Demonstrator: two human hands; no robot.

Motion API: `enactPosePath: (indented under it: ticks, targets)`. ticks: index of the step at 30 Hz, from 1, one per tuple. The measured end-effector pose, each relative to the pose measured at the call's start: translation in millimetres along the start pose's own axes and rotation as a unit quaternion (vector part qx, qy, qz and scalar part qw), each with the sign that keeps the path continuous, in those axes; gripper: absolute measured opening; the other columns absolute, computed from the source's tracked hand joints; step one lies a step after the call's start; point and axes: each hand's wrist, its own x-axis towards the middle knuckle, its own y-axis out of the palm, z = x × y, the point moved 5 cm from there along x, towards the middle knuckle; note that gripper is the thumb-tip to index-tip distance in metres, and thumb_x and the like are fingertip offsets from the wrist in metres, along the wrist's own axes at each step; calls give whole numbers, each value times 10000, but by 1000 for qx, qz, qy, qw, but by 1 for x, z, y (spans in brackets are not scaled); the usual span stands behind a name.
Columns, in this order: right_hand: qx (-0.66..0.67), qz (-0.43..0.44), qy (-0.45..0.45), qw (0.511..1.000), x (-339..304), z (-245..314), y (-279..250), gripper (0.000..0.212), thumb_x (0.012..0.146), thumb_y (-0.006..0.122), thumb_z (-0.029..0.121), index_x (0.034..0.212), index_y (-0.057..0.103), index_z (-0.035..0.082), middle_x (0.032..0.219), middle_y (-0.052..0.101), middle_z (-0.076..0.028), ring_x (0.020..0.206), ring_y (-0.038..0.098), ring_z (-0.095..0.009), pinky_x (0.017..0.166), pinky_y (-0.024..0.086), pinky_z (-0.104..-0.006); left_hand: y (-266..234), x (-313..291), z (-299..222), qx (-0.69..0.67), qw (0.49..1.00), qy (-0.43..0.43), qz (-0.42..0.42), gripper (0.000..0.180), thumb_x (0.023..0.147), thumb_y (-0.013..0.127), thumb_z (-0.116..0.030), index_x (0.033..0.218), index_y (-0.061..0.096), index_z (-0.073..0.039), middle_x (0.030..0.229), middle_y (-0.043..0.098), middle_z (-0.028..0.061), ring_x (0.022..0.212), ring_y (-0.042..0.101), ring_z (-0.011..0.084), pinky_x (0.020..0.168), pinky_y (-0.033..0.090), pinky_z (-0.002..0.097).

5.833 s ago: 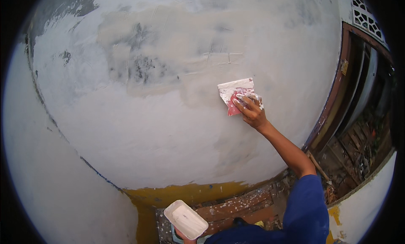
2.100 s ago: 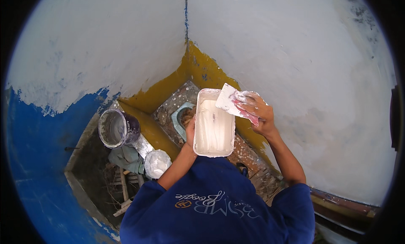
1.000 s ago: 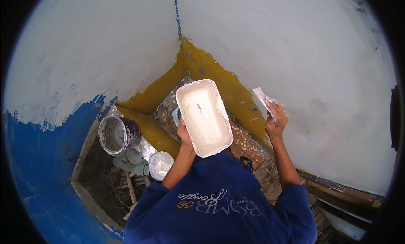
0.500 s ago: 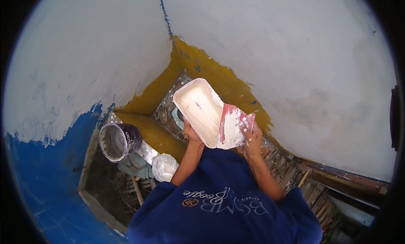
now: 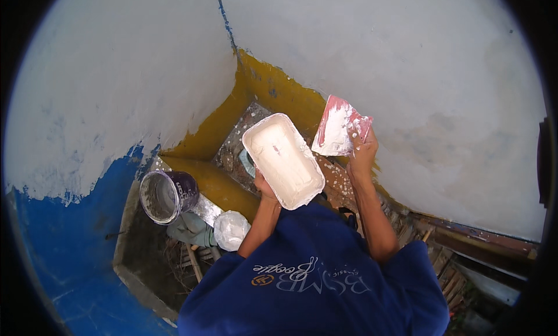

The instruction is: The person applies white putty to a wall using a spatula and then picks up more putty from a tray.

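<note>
Gripped at its left edge by my left hand (image 5: pixel 264 183) is a rectangular plastic tub (image 5: pixel 283 160), its inside coated with creamy white putty. My right hand (image 5: pixel 362 153) is closed around the narrow end of a red putty scraper (image 5: pixel 342 125). White putty covers much of the scraper's face, and some is smeared on my fingers. The scraper is held to the right of the tub, apart from it, close in front of the white wall (image 5: pixel 447 115) on the right.
A dark paint bucket (image 5: pixel 185 192) stands at the left, with a crumpled clear plastic bag (image 5: pixel 231 230) beside it. Yellow paint (image 5: pixel 270 83) borders the corner's lower part. Blue paint (image 5: pixel 75 237) covers the lower left wall. Wooden slats (image 5: pixel 444 272) lie at lower right.
My right hand has lifted the scraper out of the tub and moved it up and right, toward the wall. The tub, still in my left hand, has shifted slightly.
</note>
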Motion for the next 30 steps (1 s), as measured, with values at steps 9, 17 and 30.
enactPosePath:
  ticks: [9,17,30]
  targets:
    - [-208,81,-116,968,-56,74,8,240,848,651,-11,1080,612,-56,916,680,-114,816,629,-148,762,499,-289,13,3,3,4,999,-31,-21,660,976,405,-486,1478,328,-64,1442,449,159,1287,483,356,1065,419,505]
    - [-346,89,-178,917,-53,44,20,326,797,662,9,1121,645,-31,945,693,-209,829,698,-331,759,537,-356,22,-2,19,-14,997,-73,-14,677,971,441,-454,1480,313,-25,1450,441,186,1295,478,358,1093,388,497]
    - [-364,264,-117,885,-74,75,79,292,770,685,82,1052,669,10,849,667,-212,779,655,-400,692,521,-384,28,10,13,-245,957,-47,147,664,975,381,-548,1415,431,-53,1359,527,159,1199,553,320,1039,444,460]
